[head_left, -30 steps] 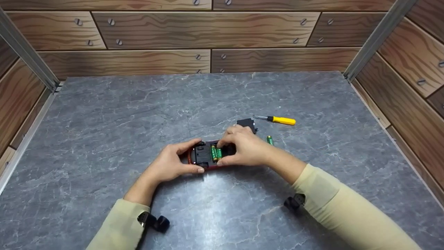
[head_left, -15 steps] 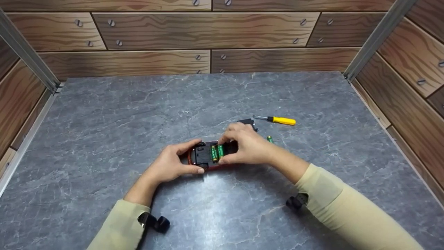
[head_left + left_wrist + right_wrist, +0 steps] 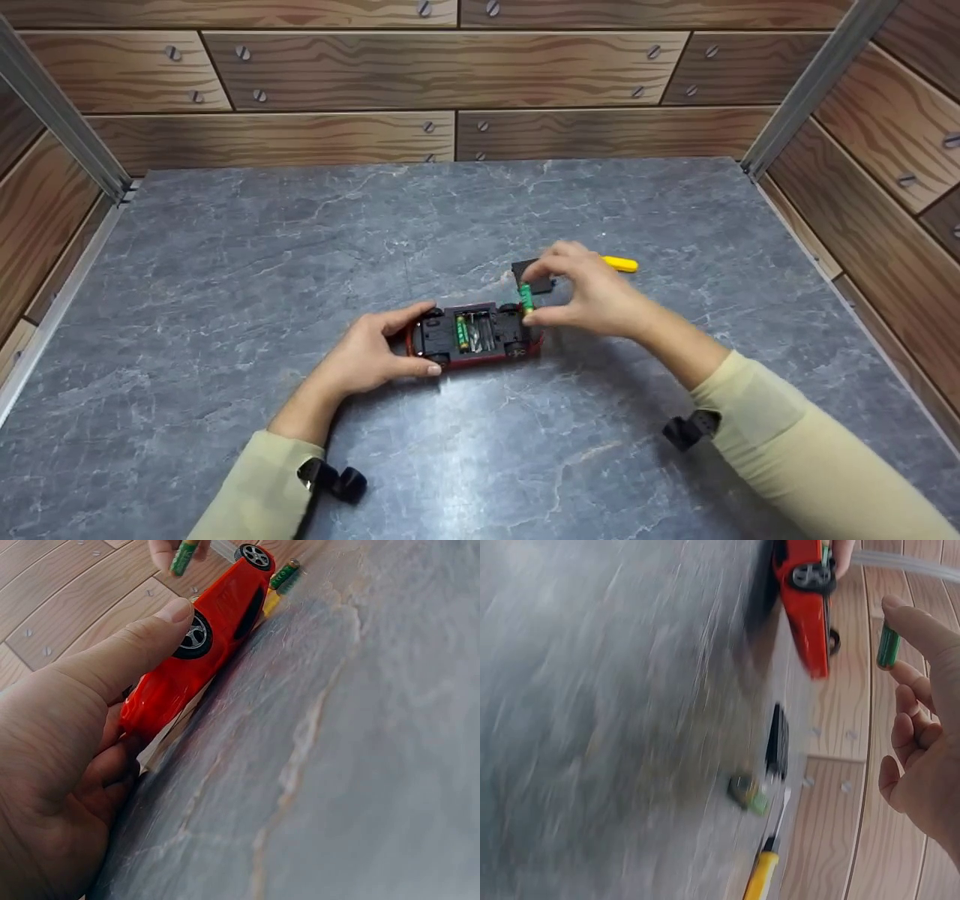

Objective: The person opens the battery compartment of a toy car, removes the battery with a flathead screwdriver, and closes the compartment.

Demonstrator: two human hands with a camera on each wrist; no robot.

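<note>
A red toy car (image 3: 480, 361) lies upside down on the table, its black underside and uncovered battery compartment facing up. My left hand (image 3: 367, 349) grips one end of the car between thumb and fingers. One green battery (image 3: 461, 332) sits in the compartment, beside bare slots. Over the car's other end, my right hand (image 3: 600, 296) pinches a second green battery (image 3: 526, 298) upright between thumb and fingertip, clear of the compartment. Another battery (image 3: 285, 574) lies on the table, seen past the car in the left wrist view; the right hand hides it in the head view.
Behind the right hand lies a black battery cover (image 3: 532, 277). A yellow-handled screwdriver (image 3: 763, 870) rests near it, its shaft hidden from the head view. Wood-patterned walls (image 3: 450, 71) with metal corner rails border the grey marbled table (image 3: 262, 225).
My right hand has lifted a battery out of the compartment and carried it right, past the car's end. The left hand and the car have stayed put.
</note>
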